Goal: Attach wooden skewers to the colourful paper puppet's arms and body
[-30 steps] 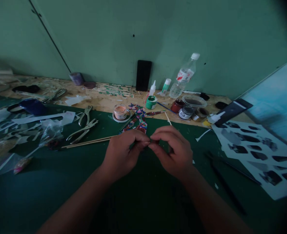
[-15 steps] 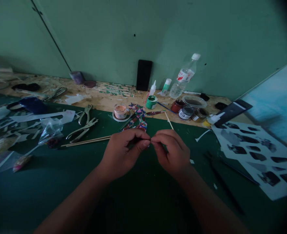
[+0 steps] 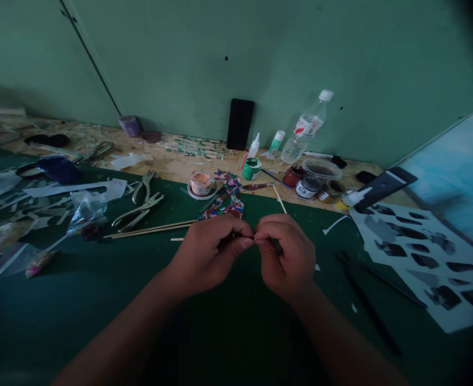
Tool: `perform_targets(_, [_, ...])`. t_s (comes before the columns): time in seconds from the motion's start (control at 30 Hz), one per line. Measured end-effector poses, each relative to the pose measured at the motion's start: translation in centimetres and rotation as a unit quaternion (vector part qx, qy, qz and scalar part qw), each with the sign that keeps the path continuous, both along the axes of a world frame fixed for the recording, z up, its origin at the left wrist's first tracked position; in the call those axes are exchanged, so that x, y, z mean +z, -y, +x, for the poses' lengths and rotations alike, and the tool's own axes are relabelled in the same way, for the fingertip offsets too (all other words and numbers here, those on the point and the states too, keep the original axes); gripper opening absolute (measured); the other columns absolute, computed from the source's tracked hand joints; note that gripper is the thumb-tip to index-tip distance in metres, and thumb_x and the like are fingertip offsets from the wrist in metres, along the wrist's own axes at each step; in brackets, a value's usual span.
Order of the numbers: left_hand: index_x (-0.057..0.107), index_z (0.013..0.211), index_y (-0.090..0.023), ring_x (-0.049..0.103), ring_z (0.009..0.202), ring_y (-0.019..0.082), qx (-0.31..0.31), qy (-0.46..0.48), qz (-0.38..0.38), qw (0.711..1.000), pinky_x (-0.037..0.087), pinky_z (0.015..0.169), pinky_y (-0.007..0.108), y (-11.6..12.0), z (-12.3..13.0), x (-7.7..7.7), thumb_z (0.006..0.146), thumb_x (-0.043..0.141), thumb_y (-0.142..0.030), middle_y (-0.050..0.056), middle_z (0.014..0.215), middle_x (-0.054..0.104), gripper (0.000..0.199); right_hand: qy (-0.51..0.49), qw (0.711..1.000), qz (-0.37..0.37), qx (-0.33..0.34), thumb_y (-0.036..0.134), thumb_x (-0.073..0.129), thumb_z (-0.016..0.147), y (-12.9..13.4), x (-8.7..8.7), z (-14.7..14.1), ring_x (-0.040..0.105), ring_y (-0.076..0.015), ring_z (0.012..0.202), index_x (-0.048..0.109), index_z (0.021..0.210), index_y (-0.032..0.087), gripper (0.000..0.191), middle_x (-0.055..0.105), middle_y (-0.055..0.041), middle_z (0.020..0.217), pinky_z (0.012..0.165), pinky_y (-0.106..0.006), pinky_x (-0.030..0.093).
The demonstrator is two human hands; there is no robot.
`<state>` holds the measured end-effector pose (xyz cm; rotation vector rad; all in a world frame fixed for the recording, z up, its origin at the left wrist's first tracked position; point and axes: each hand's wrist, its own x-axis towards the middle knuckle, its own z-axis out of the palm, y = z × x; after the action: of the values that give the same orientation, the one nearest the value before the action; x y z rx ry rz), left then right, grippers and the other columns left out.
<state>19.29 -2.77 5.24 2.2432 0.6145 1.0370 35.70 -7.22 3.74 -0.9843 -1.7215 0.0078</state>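
My left hand [image 3: 210, 252] and my right hand [image 3: 288, 254] meet fingertip to fingertip above the green cutting mat [image 3: 240, 332]. Both pinch with thumb and forefinger; whatever lies between the tips is too small and dark to name. A short pale stick end [image 3: 177, 239] shows left of my left hand, and I cannot tell whether it is held or lies on the mat. Just beyond the hands is a multicoloured patterned cutout [image 3: 232, 201], partly hidden by my left hand. Two thin wooden sticks [image 3: 152, 229] run behind that hand. Another pale stick [image 3: 279, 198] lies beyond my right hand.
Hole-punch pliers [image 3: 140, 210], a glass jar of peach paint [image 3: 200, 184] and a green paint jar [image 3: 251, 169] stand ahead. A plastic bottle [image 3: 304, 131] and a phone [image 3: 239, 124] are by the wall. Printed sheets [image 3: 417, 257] lie right; bags and paper scraps [image 3: 87, 209] lie left.
Both hands have shifted slightly down and right, still pinching together. A short pale stick end now shows left of my left hand. The camera view has moved a little.
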Motion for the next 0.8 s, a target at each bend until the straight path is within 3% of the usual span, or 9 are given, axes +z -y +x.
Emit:
perform_targets(0.2, [0.052, 0.088, -0.017, 0.044, 0.057, 0.004, -0.004, 0.024, -0.005, 1.000, 0.036, 0.052, 0.016, 0.1, 0.0, 0.0, 0.091, 0.050, -0.017, -0.005, 0.070, 0.052, 0.004, -0.047, 0.998, -0.037, 0.017, 0.005, 0.056, 0.085, 0.0, 0.1, -0.5, 0.058, -0.0119, 0.082, 0.056, 0.089, 0.019, 0.014, 0.060, 0.0000, 0.085, 0.073, -0.027, 0.049])
perform_targets(0.43, [0.047, 0.095, -0.018, 0.049, 0.066, 0.007, 0.005, 0.027, 0.034, 0.999, 0.040, 0.060, 0.019, 0.2, 0.2, -0.3, 0.093, 0.044, -0.014, -0.002, 0.078, 0.053, 0.005, -0.064, 0.996, -0.054, 0.008, 0.008, 0.061, 0.084, 0.1, 0.1, -0.6, 0.060, -0.0116, 0.083, 0.059, 0.092, 0.021, 0.015, 0.063, 0.0007, 0.088, 0.072, -0.025, 0.050])
perform_targets(0.8, [0.046, 0.095, -0.019, 0.048, 0.062, 0.008, 0.016, 0.029, 0.055, 0.998, 0.040, 0.056, 0.021, 0.3, 0.4, -0.4, 0.093, 0.043, -0.013, -0.002, 0.074, 0.052, 0.007, -0.077, 0.993, -0.085, 0.000, 0.009, 0.055, 0.087, 0.2, 0.0, -1.2, 0.058, -0.0117, 0.079, 0.056, 0.091, 0.020, 0.011, 0.059, -0.0004, 0.088, 0.069, -0.026, 0.049])
